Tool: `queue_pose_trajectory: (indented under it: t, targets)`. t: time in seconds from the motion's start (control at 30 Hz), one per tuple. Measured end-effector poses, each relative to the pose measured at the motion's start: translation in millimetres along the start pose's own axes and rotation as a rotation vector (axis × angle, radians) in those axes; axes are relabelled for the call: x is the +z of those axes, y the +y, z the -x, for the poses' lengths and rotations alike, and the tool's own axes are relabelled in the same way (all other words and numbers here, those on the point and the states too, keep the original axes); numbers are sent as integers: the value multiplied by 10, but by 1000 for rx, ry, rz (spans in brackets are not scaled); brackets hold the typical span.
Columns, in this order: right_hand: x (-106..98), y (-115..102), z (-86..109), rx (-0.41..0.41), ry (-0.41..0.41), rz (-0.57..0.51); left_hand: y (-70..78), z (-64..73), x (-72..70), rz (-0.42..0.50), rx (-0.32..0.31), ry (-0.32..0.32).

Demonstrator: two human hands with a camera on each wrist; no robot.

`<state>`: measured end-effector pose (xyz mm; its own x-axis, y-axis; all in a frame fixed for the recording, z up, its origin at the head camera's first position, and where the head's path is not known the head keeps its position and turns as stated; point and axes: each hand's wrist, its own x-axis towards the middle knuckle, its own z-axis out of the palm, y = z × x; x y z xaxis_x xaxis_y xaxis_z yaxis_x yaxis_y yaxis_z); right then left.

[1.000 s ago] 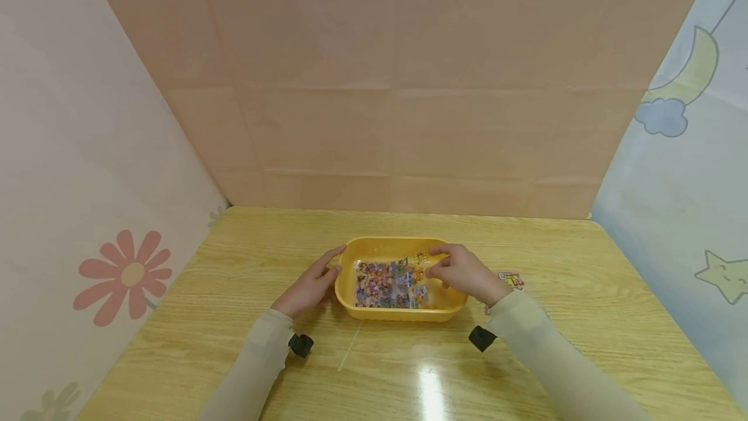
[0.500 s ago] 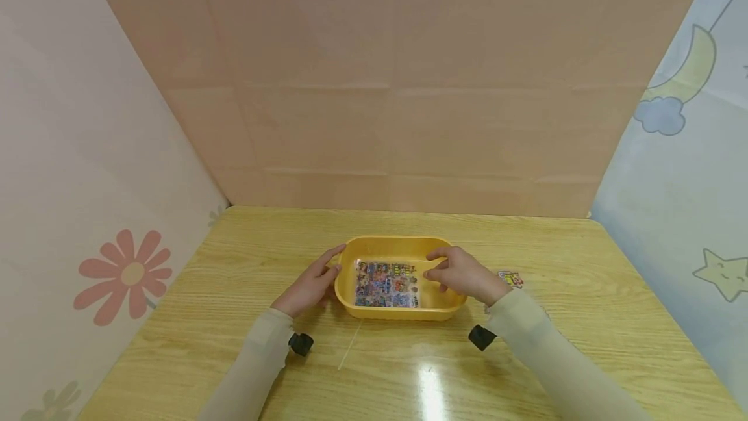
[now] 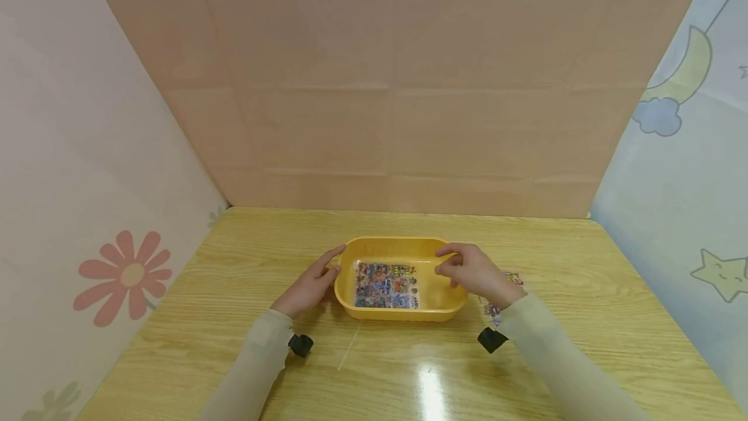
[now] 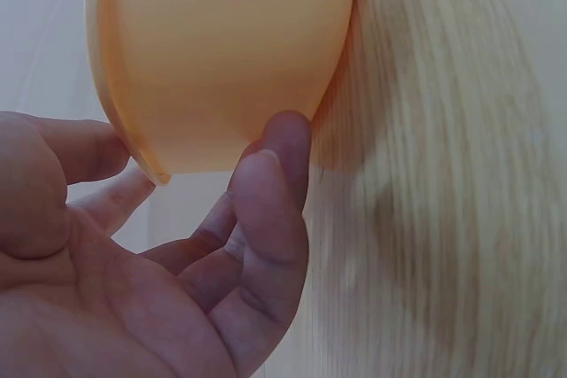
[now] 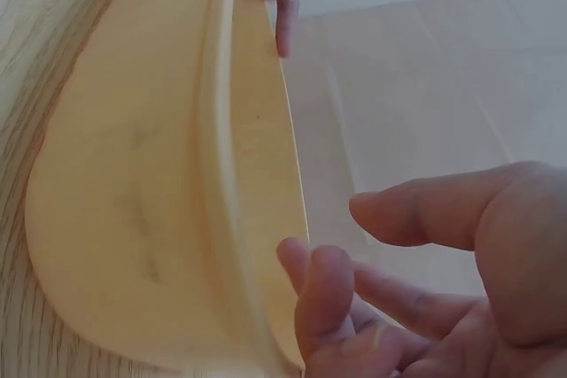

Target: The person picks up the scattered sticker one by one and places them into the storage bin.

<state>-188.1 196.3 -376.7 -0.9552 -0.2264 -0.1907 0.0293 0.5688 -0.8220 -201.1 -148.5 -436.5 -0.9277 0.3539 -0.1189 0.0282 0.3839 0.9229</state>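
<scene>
Tan paper (image 3: pixel 374 83) fills the upper half of my head view, creased across, above a wood-grain table (image 3: pixel 193 343). On that table, at the lower centre of the frame, I see a yellow tub (image 3: pixel 403 315) with rounded ends. On its floor, toward the tub's left side in the frame, lies a printed sheet (image 3: pixel 384 284) crowded with small colourful figures; its details are too small for me to read. My left hand (image 3: pixel 310 288) grips the tub's left end: its thumb is at the rim, and the left wrist view shows other fingers against the outer wall. My right hand (image 3: pixel 472 271) is over the tub's right end, thumb and forefinger apart, and I can make out nothing between them; in the right wrist view its other fingers bend loosely next to the rim. Right of the tub, partly hidden by that hand and wrist, are a bright cutout (image 3: pixel 513 276) and a purplish printed piece (image 3: pixel 493 312). Below the tub, left of centre, a thin pale strip (image 3: pixel 349 346) slants across the wood. Pale sleeves (image 3: pixel 254 359) run down to the bottom edge. A red flower (image 3: pixel 123 277) marks the panel at frame left; a moon (image 3: pixel 688 70), cloud and star decorate the one at frame right
</scene>
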Motion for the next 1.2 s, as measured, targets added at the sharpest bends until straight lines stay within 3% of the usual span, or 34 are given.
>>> queue_pose_trajectory:
  t: [0.27, 0.63, 0.93, 1.2]
  targets:
    - [-186, 211, 65, -20, 95, 14, 2, 12, 1, 4, 1, -3]
    - [-368, 485, 221, 39, 177, 115, 35, 32, 7, 7, 0, 3]
    - [-489, 680, 306, 69, 192, 200, 18, 11, 11, 3, -8, 8]
    - [-565, 833, 366, 146, 159, 408, 29, 22, 15, -2, -5, 12]
